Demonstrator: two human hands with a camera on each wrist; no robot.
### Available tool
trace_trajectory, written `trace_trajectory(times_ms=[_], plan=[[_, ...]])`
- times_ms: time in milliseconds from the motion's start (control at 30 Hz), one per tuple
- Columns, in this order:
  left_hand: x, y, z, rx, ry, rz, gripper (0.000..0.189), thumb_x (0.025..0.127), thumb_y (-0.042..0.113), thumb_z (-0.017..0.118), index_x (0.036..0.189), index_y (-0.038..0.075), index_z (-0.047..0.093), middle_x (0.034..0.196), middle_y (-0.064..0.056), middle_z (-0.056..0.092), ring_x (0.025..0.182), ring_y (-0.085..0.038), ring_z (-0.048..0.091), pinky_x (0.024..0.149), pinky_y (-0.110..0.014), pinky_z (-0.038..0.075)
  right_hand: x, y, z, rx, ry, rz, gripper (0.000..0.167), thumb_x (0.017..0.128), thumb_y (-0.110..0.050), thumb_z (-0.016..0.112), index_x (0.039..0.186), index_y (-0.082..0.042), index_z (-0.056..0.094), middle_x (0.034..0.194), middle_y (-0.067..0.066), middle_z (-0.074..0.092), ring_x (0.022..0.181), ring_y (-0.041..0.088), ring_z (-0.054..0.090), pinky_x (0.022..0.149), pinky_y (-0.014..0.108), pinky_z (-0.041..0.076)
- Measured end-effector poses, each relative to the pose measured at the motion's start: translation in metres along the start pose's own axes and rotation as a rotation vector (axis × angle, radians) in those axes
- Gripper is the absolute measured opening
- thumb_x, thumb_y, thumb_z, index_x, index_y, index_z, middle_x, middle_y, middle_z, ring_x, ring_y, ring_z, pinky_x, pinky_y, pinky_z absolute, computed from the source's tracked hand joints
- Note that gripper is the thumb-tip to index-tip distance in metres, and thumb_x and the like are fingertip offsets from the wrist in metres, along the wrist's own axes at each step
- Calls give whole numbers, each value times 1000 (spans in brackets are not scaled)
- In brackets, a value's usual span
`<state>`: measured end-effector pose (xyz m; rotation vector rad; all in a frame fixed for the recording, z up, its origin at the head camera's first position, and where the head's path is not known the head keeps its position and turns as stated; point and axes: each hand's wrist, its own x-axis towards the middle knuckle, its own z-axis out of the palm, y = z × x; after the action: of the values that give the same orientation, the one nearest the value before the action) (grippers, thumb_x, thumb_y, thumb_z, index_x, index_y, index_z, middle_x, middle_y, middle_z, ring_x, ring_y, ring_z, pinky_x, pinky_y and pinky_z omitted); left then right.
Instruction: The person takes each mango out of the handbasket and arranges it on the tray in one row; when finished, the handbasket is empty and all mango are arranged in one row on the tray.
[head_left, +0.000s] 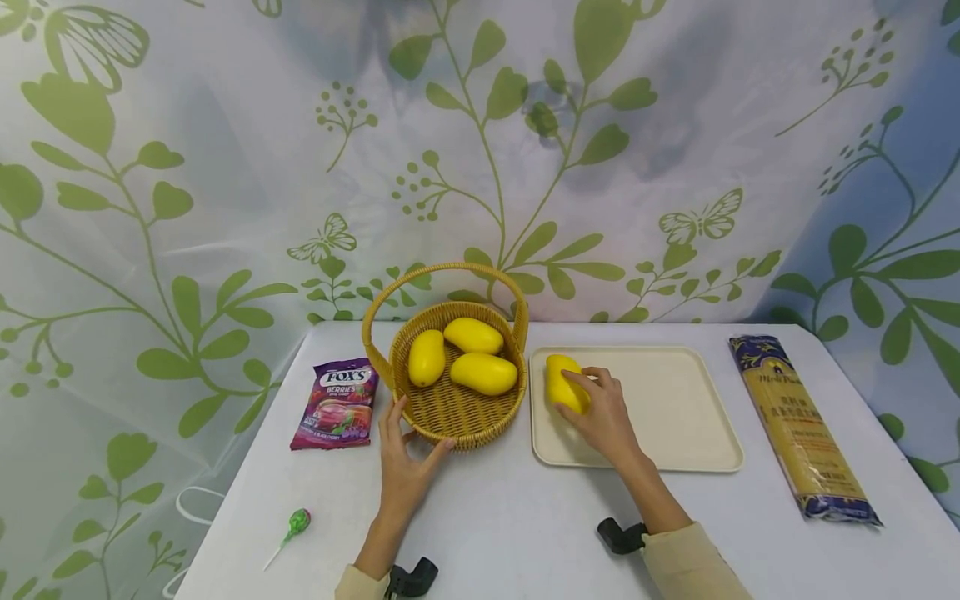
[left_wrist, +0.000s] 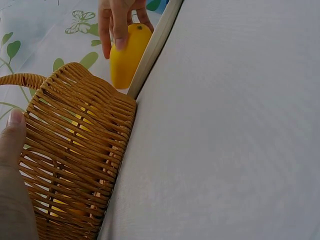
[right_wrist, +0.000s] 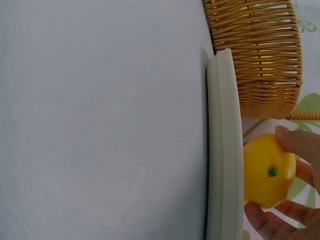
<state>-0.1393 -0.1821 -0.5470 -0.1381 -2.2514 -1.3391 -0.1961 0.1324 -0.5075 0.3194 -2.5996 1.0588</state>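
On the cream tray (head_left: 667,408), my right hand (head_left: 603,412) grips a yellow mango (head_left: 564,383) near the left rim, thumb on the near side and fingers over the right side. The right wrist view shows this mango (right_wrist: 267,172) from its stem end, close behind the tray rim. My left hand (head_left: 405,467) rests against the front left of a wicker basket (head_left: 457,425), fingers and thumb spread along its outer side. The left thumb (left_wrist: 12,135) touches the wicker wall in the left wrist view. Inside the basket lie three mangoes (head_left: 483,373), under a tall arched handle.
A purple candy bag (head_left: 337,404) lies left of the basket, with a green-wrapped lollipop (head_left: 298,522) nearer the front left. To the right of the tray is a long pasta packet (head_left: 802,429). A leaf-patterned curtain (head_left: 480,167) hangs behind the white table (head_left: 510,533).
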Motion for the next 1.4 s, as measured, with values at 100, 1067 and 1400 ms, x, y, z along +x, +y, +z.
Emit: trace_trajectory(times_ms=[100, 1067, 1400], plan=[[0, 0, 0, 5, 5, 8, 98, 73, 25, 88, 150, 4, 32, 155, -14, 28, 138, -29, 36, 87, -49, 53, 1, -1, 0, -2, -16, 14, 52, 78, -19, 83, 126, -8, 66, 133, 24, 49, 108, 43, 50, 89, 52, 45], [-1, 0, 1, 2, 23, 33, 99, 71, 17, 89, 151, 8, 31, 154, -18, 28, 137, -32, 37, 84, -52, 53, 8, -45, -27, -16, 4, -165, 59, 77, -22, 84, 131, -13, 62, 137, 21, 49, 121, 40, 46, 92, 55, 48], [2, 36, -7, -19, 31, 70, 93, 72, 7, 86, 147, -3, 34, 147, -34, 30, 131, -46, 39, 80, -58, 51, 21, -71, -21, 19, -124, -272, 55, 83, -25, 80, 134, -16, 60, 142, 16, 47, 129, 34, 45, 101, 54, 46]])
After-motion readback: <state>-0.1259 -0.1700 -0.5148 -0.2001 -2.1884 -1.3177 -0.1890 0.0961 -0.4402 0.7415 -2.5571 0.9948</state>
